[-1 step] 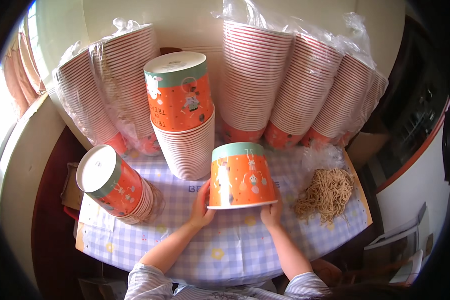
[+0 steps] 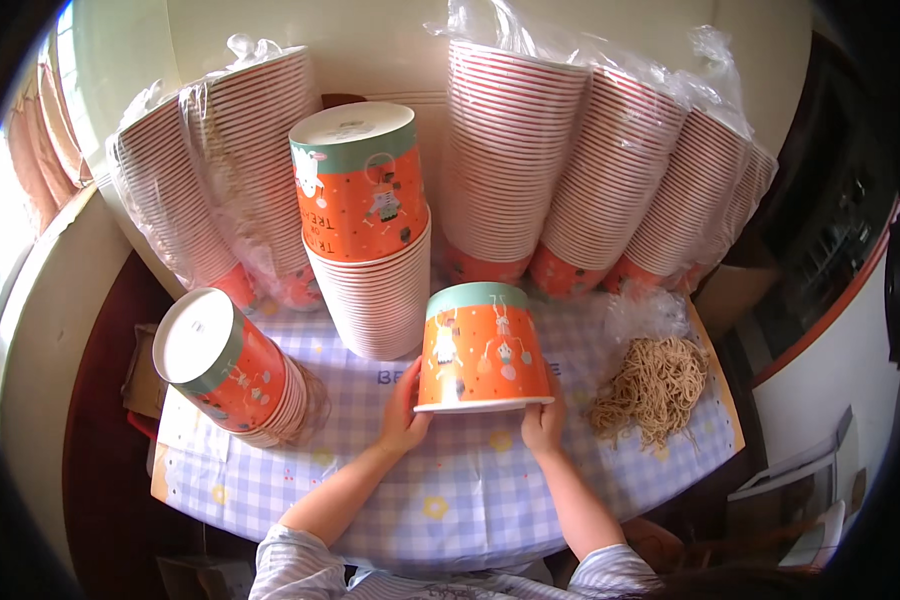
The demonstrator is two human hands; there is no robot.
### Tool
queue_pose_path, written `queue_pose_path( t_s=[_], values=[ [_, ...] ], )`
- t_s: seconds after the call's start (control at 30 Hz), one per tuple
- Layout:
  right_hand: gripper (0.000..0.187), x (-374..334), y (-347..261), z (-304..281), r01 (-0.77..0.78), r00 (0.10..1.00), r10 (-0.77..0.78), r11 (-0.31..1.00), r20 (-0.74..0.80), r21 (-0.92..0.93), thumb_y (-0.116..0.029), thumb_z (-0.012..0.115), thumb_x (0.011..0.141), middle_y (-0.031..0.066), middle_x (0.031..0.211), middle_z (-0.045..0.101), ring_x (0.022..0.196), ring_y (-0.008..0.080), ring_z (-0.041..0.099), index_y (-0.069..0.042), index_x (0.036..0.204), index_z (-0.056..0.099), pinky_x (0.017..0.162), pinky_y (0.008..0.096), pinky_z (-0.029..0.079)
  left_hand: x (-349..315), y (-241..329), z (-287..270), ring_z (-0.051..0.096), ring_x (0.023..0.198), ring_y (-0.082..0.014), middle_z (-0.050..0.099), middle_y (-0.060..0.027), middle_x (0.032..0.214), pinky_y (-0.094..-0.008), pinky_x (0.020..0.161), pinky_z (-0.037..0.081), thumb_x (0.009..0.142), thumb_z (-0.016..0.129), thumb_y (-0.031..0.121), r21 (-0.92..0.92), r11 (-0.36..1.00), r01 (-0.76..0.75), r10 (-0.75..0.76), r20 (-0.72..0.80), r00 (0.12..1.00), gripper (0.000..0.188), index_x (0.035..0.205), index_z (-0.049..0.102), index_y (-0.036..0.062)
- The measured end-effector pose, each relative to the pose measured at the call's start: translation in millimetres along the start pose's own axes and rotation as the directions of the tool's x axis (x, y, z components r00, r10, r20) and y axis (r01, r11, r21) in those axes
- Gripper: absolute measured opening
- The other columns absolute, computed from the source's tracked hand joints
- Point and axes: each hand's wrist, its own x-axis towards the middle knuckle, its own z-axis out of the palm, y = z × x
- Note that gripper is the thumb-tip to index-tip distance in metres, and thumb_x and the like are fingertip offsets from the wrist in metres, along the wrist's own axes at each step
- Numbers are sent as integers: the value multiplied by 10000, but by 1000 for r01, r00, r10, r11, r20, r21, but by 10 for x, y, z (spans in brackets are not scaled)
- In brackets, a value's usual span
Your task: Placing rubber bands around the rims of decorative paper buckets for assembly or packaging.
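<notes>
An orange paper bucket (image 2: 482,350) with a green band and printed cartoon figures is held upside down above the middle of the table, its white rolled rim at the bottom. My left hand (image 2: 404,420) grips its left side low by the rim, fingers partly hidden behind it. On the opposite side my right hand (image 2: 543,420) grips it the same way. Just beyond my left hand rises a tall stack of upside-down buckets (image 2: 370,300). A shorter stack of the same buckets (image 2: 240,375) appears tilted at the left.
Plastic-wrapped bucket stacks (image 2: 515,150) line the back, with others (image 2: 245,150) at the back left. A tangled heap of thin tan strands (image 2: 655,390) lies on the right, beside crumpled clear plastic (image 2: 645,312). A blue-checked cloth (image 2: 430,510) covers the table.
The bucket in my hands has risen and tilted slightly, and its printed figures have turned a little. Both hands keep their grip; the stacks stay put.
</notes>
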Motion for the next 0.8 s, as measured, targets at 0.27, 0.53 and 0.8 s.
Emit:
queue_pose_path(
  t_s=[0.27, 0.53, 0.8],
  values=[
    [506, 13, -75, 5, 105, 990, -115, 989, 83, 108, -190, 520, 830, 154, 1129, 457, 981, 245, 491, 22, 1267, 376, 851, 332, 407, 9, 19, -31, 566, 743, -130, 629, -97, 800, -281, 643, 448, 820, 550, 146, 235, 902, 363, -345, -114, 932, 258, 1002, 558, -38],
    [622, -47, -128, 101, -97, 972, -7, 896, 233, 433, -69, 575, 783, 108, 1202, 378, 1023, 165, 485, 3, 1316, 262, 818, 268, 442, 52, -9, 23, 533, 717, -93, 602, -36, 822, -267, 591, 443, 810, 584, 135, -59, 946, 318, -323, -102, 941, 235, 985, 545, -15],
    [293, -127, 46, 177, -380, 925, 331, 838, 188, 391, -2, 500, 829, 103, 950, 541, 765, 125, 582, 47, 1104, 411, 640, 237, 502, 22, -49, 98, 514, 925, -205, 476, -131, 1094, -339, 775, 434, 742, 676, 147, 183, 950, 253, -250, -38, 967, 574, 1209, 367, 21]
  ],
)
